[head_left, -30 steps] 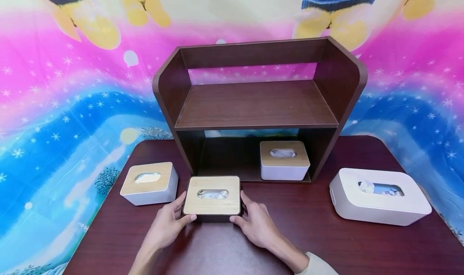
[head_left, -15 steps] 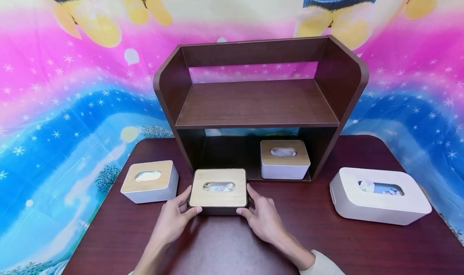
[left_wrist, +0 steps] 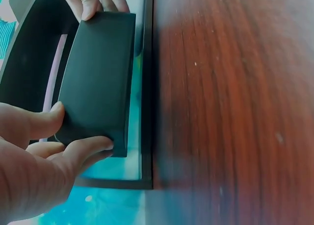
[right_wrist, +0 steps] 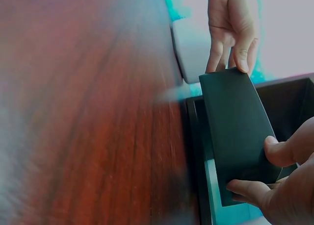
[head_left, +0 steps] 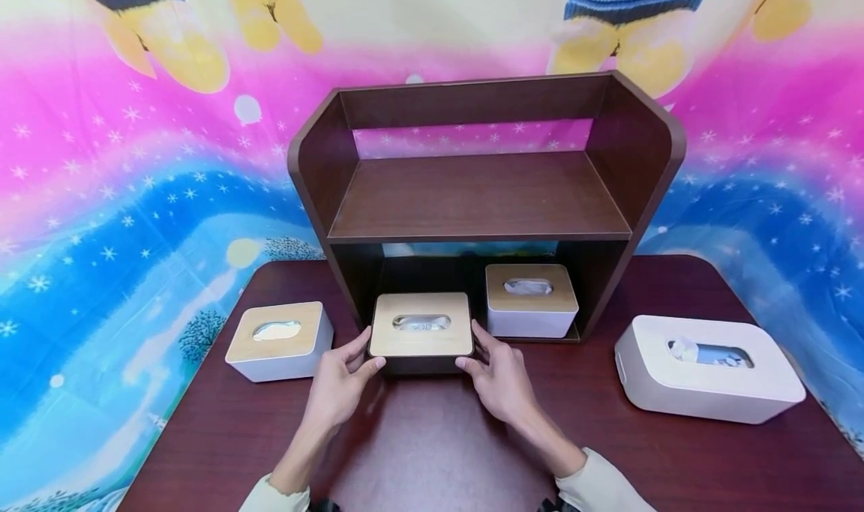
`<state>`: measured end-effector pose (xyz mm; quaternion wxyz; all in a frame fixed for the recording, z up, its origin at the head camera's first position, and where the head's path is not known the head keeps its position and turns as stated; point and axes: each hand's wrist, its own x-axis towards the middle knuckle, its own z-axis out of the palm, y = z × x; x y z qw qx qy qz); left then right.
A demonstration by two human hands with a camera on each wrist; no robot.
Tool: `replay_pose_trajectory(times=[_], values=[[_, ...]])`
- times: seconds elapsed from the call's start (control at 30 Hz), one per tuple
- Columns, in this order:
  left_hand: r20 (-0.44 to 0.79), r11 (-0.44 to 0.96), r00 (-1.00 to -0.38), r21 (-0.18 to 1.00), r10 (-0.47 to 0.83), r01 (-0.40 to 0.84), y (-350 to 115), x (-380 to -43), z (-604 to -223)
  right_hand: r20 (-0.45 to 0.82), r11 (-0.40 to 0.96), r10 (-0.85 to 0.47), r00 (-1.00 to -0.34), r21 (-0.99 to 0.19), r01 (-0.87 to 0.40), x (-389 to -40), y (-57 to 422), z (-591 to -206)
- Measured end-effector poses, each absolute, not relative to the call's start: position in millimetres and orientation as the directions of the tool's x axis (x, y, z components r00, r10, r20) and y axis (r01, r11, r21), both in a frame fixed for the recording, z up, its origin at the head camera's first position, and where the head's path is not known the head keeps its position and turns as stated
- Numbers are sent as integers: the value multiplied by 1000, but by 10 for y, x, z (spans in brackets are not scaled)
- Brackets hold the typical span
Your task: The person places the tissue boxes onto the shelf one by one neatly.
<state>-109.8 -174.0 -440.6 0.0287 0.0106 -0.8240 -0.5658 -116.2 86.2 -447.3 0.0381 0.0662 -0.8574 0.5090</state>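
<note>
Between my two hands is a dark tissue box [head_left: 421, 330] with a pale wooden lid and an oval slot. My left hand [head_left: 337, 381] grips its left end, thumb on the front face. At its right end my right hand [head_left: 502, 373] does the same. The box stands at the front of the lower compartment of the brown shelf [head_left: 479, 197], on the left side. Both wrist views show the dark front [left_wrist: 98, 78] of the box apart from the tabletop. Inside that compartment, to the right, sits a white tissue box [head_left: 531, 302] with a wooden lid.
Another white wooden-lidded tissue box [head_left: 278, 341] stands on the reddish-brown table [head_left: 418, 452] left of the shelf. A longer all-white tissue box [head_left: 709, 368] lies at the right. A colourful printed cloth [head_left: 135, 197] hangs behind.
Both hands have carried the dark tissue box forward and slightly right, from the table in front to the mouth of the lower compartment. The other boxes have stayed put.
</note>
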Motion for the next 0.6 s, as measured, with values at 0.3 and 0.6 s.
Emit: replay_pose_trajectory(times=[0.3,0.6], values=[[42,325,-993,946,-113,3,-1622,-1327,-4468,130,467,15,-991,-878,-108,-1343,850,-4506],[51,291,-983,957,-178,-3,-1584,-1484,-4503,116,370,54,-992,-925,-88,-1441,739,-4527]])
